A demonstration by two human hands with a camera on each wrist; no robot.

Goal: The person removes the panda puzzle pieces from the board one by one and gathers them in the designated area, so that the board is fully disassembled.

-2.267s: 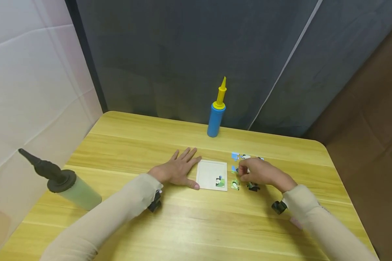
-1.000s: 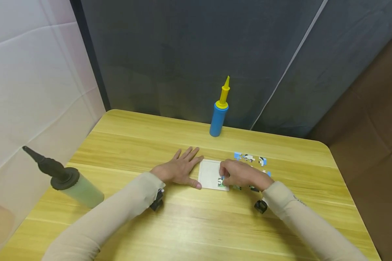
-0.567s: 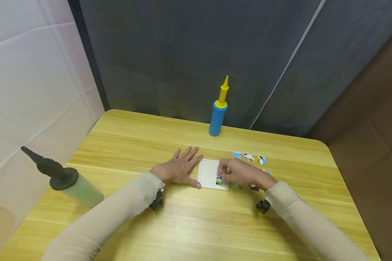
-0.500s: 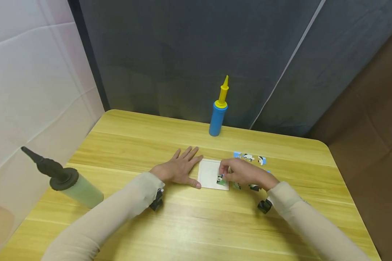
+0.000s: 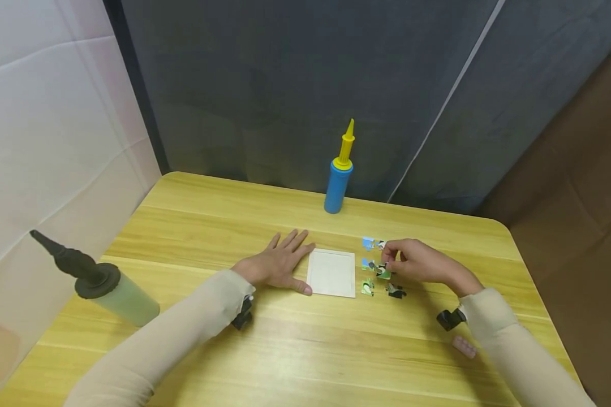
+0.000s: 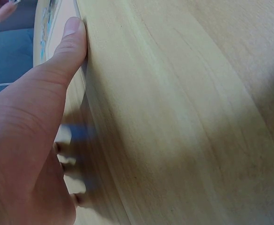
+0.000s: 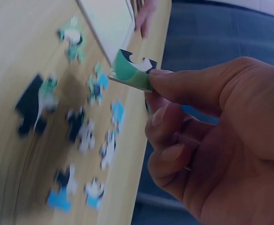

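My left hand (image 5: 277, 267) lies flat on the table with spread fingers, its thumb and index finger at the left edge of a shallow white puzzle tray (image 5: 331, 274). Nothing lies inside the tray. My right hand (image 5: 422, 263) is to the right of it, above the loose pieces. Between thumb and fingers it pinches a green, black and white jigsaw piece (image 7: 133, 72), seen tilted in the right wrist view. Several other jigsaw pieces lie on the table, among them a green one (image 5: 368, 287) and a mostly black one (image 5: 396, 291). My right hand hides some in the head view.
A blue and yellow hand pump (image 5: 338, 186) stands behind the tray, near the table's back edge. At the left stands a pale green pump (image 5: 127, 299) with a black top. A small pink block (image 5: 464, 346) lies by my right forearm.
My right hand has lifted the green, black and white jigsaw piece from the tray's lower right corner and carried it right, over the loose pieces. My left hand has stayed put.
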